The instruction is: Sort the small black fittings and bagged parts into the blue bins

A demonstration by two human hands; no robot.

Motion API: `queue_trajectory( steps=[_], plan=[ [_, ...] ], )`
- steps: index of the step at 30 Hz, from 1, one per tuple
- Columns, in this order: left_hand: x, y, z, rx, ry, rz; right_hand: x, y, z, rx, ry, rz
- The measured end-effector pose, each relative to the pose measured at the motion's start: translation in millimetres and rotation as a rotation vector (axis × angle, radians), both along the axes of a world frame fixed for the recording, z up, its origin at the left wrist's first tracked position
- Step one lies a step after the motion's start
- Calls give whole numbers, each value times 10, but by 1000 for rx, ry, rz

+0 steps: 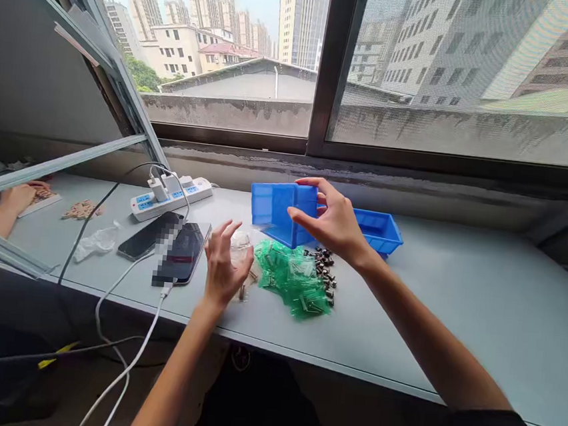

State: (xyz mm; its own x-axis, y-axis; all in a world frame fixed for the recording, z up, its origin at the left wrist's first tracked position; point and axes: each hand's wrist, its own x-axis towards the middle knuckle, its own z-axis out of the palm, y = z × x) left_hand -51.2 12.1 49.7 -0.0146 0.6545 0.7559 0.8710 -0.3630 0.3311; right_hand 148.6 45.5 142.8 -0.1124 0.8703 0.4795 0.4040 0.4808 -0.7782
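My right hand (333, 221) grips a small blue plastic bin (277, 209) by its rim and holds it tipped on its side above the table. Below it lie a heap of small green plastic bags (292, 277) and a scatter of small dark metal parts (326, 267). My left hand (224, 261) hovers with its fingers spread and curled, holding nothing, just in front of a clear plastic bag (241, 244). A second blue bin (380, 230) stands upright behind my right hand.
Two phones (167, 245) lie left of my hands, cabled to a white power strip (169, 198). A crumpled clear bag (95, 242) lies farther left. Another person's hand (17, 197) rests at the far left. The grey table (480, 305) runs under a window.
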Motion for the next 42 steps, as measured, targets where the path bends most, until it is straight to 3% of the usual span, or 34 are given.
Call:
queue_trajectory(
  steps=[3,6,12,15,17,22,26,29,31,36,42],
  plan=[
    [133,-6,86,135,89,-121,3,-24,28,-1,30,20],
    [238,12,210,233,161,-147,-12,-71,65,-12,72,61],
    [252,62,455,462,261,-303,-18,-66,95,-12,232,164],
    [190,203,543,429,333,-287,10,0,71,11,136,82],
    [116,363,607,321,390,-274,63,38,77,13,14,-36],
    [-109,790,726,233,487,-193,273,84,181,-64,-334,-247],
    [-171,990,668,272,441,-107,350,134,193,-111,-459,-274],
    [-116,1032,546,354,346,-102,297,189,109,-124,-364,-249],
    [-51,1010,461,390,285,-166,228,227,20,-171,-235,-202],
    [129,851,332,333,246,-471,99,337,-204,-383,31,-10],
    [231,677,377,211,182,-602,132,372,-197,-200,174,21]
  ],
)
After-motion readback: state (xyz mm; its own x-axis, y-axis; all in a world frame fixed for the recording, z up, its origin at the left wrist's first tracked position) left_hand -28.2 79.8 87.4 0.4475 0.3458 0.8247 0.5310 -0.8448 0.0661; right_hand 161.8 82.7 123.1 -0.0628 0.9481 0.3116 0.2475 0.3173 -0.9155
